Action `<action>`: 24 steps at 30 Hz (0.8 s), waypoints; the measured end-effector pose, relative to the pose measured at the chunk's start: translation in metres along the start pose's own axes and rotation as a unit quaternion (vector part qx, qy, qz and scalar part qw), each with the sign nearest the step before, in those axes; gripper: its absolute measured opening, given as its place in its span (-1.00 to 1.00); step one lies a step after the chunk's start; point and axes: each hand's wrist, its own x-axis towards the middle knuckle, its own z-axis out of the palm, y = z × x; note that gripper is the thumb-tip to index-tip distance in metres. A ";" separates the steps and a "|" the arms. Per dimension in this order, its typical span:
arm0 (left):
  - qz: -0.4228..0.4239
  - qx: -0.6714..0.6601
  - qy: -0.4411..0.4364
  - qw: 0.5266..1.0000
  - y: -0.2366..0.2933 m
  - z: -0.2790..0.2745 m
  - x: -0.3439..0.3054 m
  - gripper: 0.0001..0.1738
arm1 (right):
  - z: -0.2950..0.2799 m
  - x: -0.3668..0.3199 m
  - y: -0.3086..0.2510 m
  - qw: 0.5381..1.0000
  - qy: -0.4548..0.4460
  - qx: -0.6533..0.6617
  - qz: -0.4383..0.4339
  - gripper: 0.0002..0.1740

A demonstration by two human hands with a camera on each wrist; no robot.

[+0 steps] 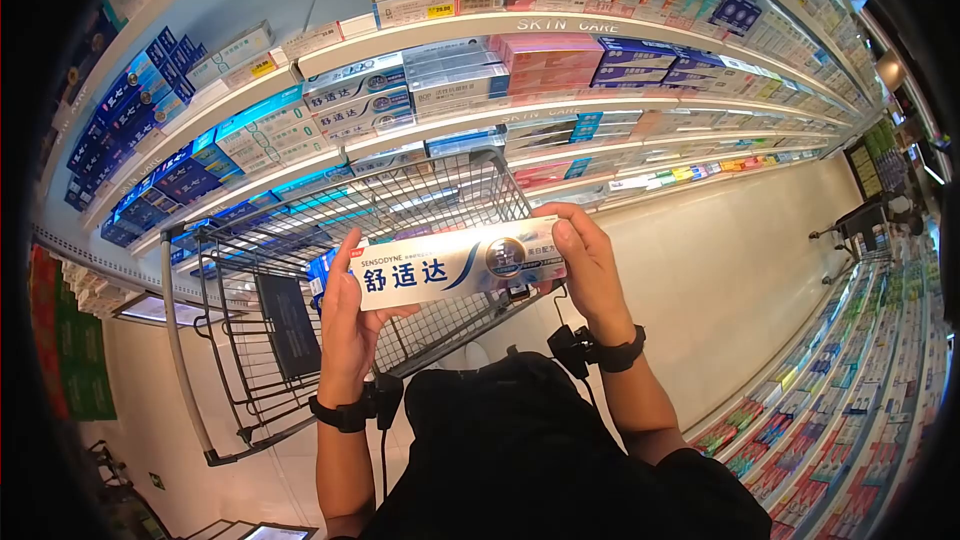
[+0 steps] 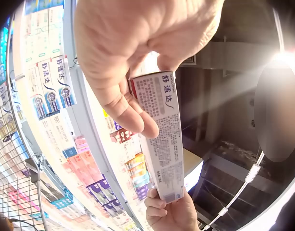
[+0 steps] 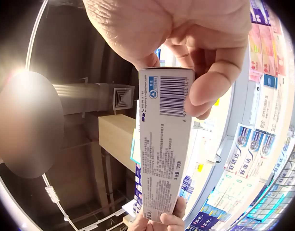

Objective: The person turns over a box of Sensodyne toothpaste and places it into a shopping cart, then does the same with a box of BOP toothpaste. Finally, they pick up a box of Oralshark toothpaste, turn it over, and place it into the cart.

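Observation:
A white Sensodyne toothpaste box [image 1: 455,262] is held level in front of me, above a wire shopping cart [image 1: 300,270]. My left hand [image 1: 348,310] grips its left end, thumb in front, fingers behind. My right hand [image 1: 590,265] grips its right end. In the left wrist view the left hand [image 2: 133,53] pinches the box [image 2: 164,139], with the right hand [image 2: 171,211] at the far end. In the right wrist view the right hand [image 3: 186,38] pinches the barcode end of the box [image 3: 162,144], and the left hand's fingers [image 3: 166,220] show at the bottom.
Store shelves [image 1: 560,90] packed with toothpaste boxes curve across the back. A second shelf run [image 1: 860,390] lines the right. A beige floor aisle [image 1: 720,280] lies between them. Another cart [image 1: 870,225] stands far down the aisle.

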 end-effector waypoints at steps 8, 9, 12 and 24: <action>0.016 -0.032 -0.028 0.999 -0.003 0.003 0.000 -0.24 | 0.000 -0.006 -0.012 0.999 0.013 -0.010 -0.030 -0.63; 0.017 -0.037 -0.027 0.999 -0.004 0.004 -0.001 -0.23 | 0.000 -0.006 -0.012 0.999 0.016 -0.010 -0.031 -0.63; 0.028 -0.055 -0.025 0.998 -0.006 0.004 -0.001 -0.24 | -0.001 -0.007 -0.016 0.999 0.008 0.002 -0.036 -0.62; 0.049 -0.078 0.015 0.996 -0.011 -0.002 -0.002 -0.37 | 0.002 -0.014 -0.027 0.996 -0.042 0.002 -0.074 -0.32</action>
